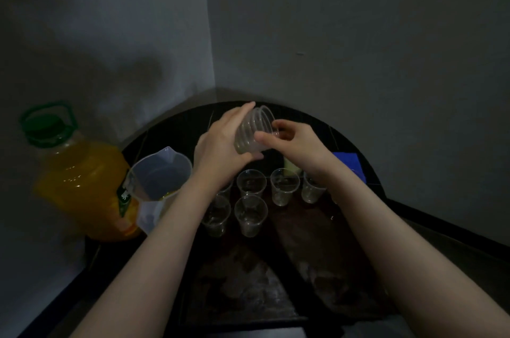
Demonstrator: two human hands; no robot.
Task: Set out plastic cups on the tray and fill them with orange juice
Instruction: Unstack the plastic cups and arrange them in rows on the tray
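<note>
My left hand (pixel 220 150) grips a nested stack of clear plastic cups (pixel 252 130), tilted with its open end toward the far right. At the rim of that stack my right hand (pixel 295 141) pinches the outermost cup between thumb and fingers. Below the hands, several empty clear cups (pixel 251 213) stand upright in two rows on the dark tray (pixel 309 249). A large bottle of orange juice (pixel 82 186) with a green cap stands at the left. Next to it is a translucent pitcher (pixel 160 175) with a little juice at its bottom.
The dark table sits in a corner between two grey walls. A blue cloth (pixel 349 164) lies at the right behind my right wrist, and a pale yellowish object (pixel 291 165) shows behind the far row of cups. The lighting is dim.
</note>
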